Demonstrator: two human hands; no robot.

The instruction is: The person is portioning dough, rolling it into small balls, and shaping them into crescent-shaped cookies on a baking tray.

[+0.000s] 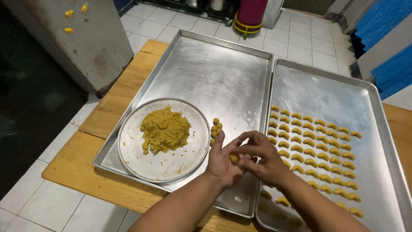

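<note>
White floor tiles (163,25) fill the top and lower left of the frame, and over them we see a low wooden table (77,172) carrying two large metal baking trays side by side. On the left tray (214,73) sits a round metal plate (128,141) with a mound of yellow-brown dough (164,129) at its centre, and just beside the plate's right rim lies a small cluster of dough balls (216,129) on the bare tray. On the right tray (317,90) we find rows of crescent-shaped dough pieces (313,146) laid out in neat lines across its middle and lower part. Low in the centre of the frame, over the seam where the two trays meet, we hold both hands together. Our left hand (221,165) lies palm up with its fingers stretched and slightly spread, and a small dough piece (234,158) rests on that palm. Our right hand (264,161) comes in from the right, its fingers curled down and closed onto the dough piece, pressing it against the left palm. In the upper left stands a grey metal cabinet (90,47) with a few yellow bits stuck to its side, and at the top centre we see a magenta cylinder (252,10) standing on the tiles.
</note>
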